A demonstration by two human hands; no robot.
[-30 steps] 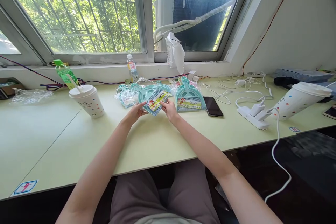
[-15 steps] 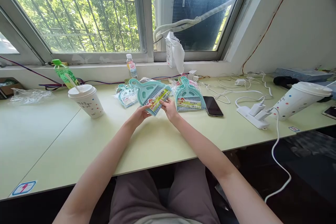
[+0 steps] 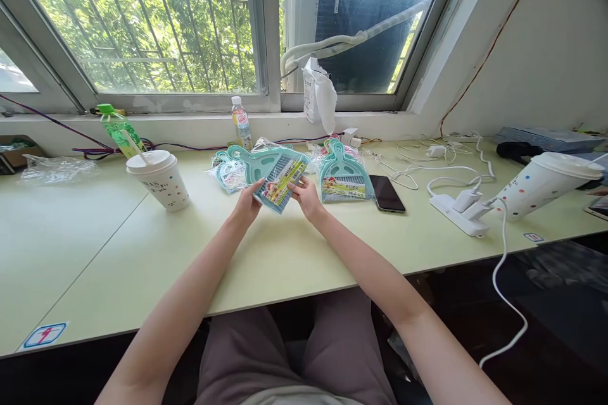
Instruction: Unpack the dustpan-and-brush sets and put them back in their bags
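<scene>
Between my two hands is a teal mini dustpan and brush set [image 3: 277, 180] with a yellow-green printed label, tilted above the table. My left hand [image 3: 247, 204] grips its lower left edge, thumb on the front. On the other side my right hand [image 3: 306, 197] pinches the right edge by the label. Another teal dustpan set [image 3: 342, 174] lies just right of my right hand. Behind the held one, to the left, are more teal dustpan pieces [image 3: 228, 174] in clear plastic, partly hidden.
A black phone [image 3: 387, 193] lies right of the dustpans. Further right are a white power strip [image 3: 458, 214] with cables and a tilted paper cup [image 3: 546, 186]. Another cup [image 3: 160, 182] and a green bottle [image 3: 118, 130] stand left. A small bottle [image 3: 241, 123] stands by the window.
The held dustpan set has turned slightly, and more of its label shows. My left hand has shifted its grip a little up and left. The view has moved slightly.
</scene>
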